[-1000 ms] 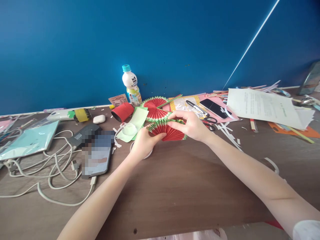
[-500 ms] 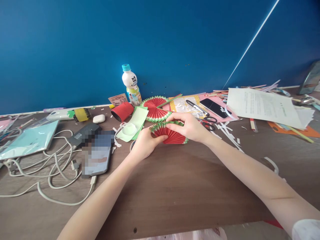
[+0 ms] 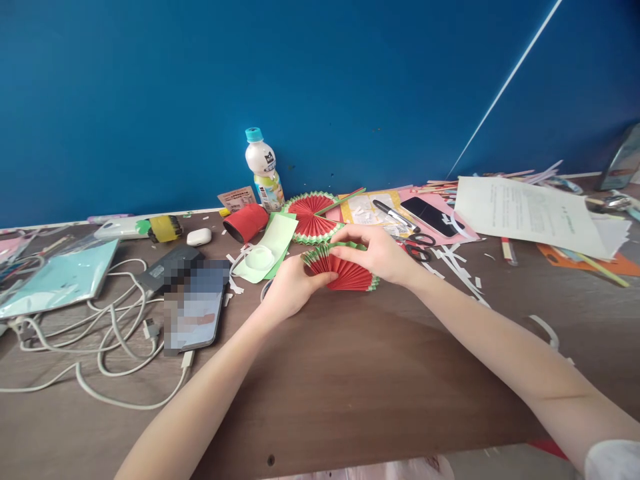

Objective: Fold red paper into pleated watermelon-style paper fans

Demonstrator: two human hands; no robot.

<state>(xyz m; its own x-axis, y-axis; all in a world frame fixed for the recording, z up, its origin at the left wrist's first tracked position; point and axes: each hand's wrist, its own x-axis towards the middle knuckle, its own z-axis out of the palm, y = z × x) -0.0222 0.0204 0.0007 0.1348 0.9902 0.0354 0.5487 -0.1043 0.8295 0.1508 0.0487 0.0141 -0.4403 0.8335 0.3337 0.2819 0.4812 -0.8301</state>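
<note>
A pleated red paper fan [image 3: 350,274] with a green zigzag edge is spread between my hands above the brown table. My left hand [image 3: 293,283] grips its left side, thumb on the front. At its upper right, my right hand [image 3: 373,252] pinches the green edge between thumb and fingers. Just behind lies a second pleated fan [image 3: 313,215], opened out to a near-full round, red with a light green rim, with a thin green stick [image 3: 345,200] across it. Part of the held fan is hidden by my fingers.
Left of my hands are light green paper [image 3: 270,243], a red cup-like roll [image 3: 246,223], a bottle [image 3: 265,170], a phone [image 3: 203,313] and tangled white cables [image 3: 113,333]. Scissors [image 3: 419,247], a dark phone [image 3: 433,217], paper strips and a printed sheet [image 3: 530,213] lie right.
The view has shifted very slightly. The held fan's lower right edge sits a touch lower, and both hands keep their hold on it.
</note>
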